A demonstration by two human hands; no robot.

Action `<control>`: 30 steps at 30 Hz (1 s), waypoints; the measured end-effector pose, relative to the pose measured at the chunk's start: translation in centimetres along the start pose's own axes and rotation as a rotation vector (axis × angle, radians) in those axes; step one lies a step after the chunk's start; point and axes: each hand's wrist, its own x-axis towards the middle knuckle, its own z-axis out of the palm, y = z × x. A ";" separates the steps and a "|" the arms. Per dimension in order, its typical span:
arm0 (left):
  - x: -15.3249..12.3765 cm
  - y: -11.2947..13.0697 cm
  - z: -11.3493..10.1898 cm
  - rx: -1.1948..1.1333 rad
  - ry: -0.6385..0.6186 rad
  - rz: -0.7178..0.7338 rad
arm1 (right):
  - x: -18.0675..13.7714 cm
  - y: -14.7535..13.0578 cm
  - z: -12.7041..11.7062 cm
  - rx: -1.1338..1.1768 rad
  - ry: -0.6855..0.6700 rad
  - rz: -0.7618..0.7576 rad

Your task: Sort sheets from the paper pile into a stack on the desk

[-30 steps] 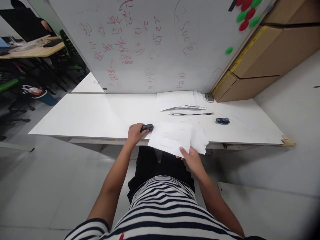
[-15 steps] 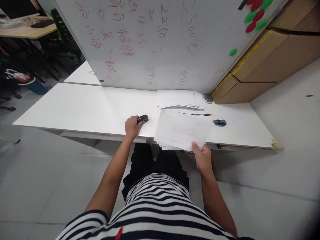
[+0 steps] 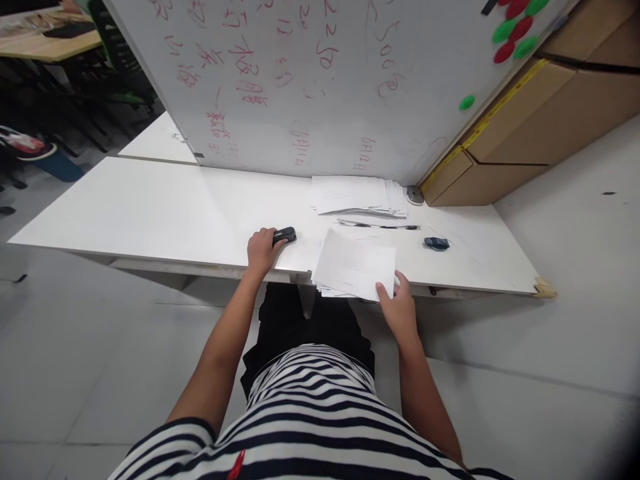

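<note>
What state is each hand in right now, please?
Left hand: closed around a small black oblong stapler-like object.
Right hand: closed on the near right corner of white rectangular paper.

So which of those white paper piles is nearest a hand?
The white paper pile at the front edge of the white table, where the right hand grips paper. The other white paper pile lies farther back, by the whiteboard, untouched.
</note>
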 end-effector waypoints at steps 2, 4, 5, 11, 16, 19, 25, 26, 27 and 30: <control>0.0 0.0 -0.1 -0.003 -0.008 0.000 | -0.4 -0.2 -0.1 -0.241 0.011 0.014; 0.0 0.0 -0.1 -0.011 -0.015 -0.004 | -0.9 -0.4 -0.2 -0.413 -0.009 0.026; 0.0 0.0 -0.1 -0.017 -0.017 -0.007 | -1.1 -0.4 -0.3 -0.474 -0.021 0.020; 0.2 0.0 0.1 0.005 -0.013 -0.012 | -0.3 -0.8 -0.6 -0.638 0.132 -0.157; 0.5 0.1 0.4 0.047 -0.036 -0.014 | 6.5 -4.5 2.1 -0.599 0.205 -0.568; 0.5 0.3 0.3 0.068 -0.044 -0.032 | 12.7 -7.7 6.0 -0.651 0.038 -0.759; 0.1 0.6 0.2 0.072 -0.012 -0.031 | 21.4 -10.2 12.0 -0.850 -0.152 -0.851; 0.1 0.7 0.2 0.067 -0.015 -0.030 | 22.1 -10.1 12.2 -0.855 -0.169 -0.852; 0.0 0.6 0.2 0.062 -0.018 -0.029 | 22.5 -10.0 12.3 -0.849 -0.182 -0.848; 0.0 0.5 0.2 0.038 -0.023 -0.027 | 22.7 -9.7 11.7 -0.815 -0.217 -0.799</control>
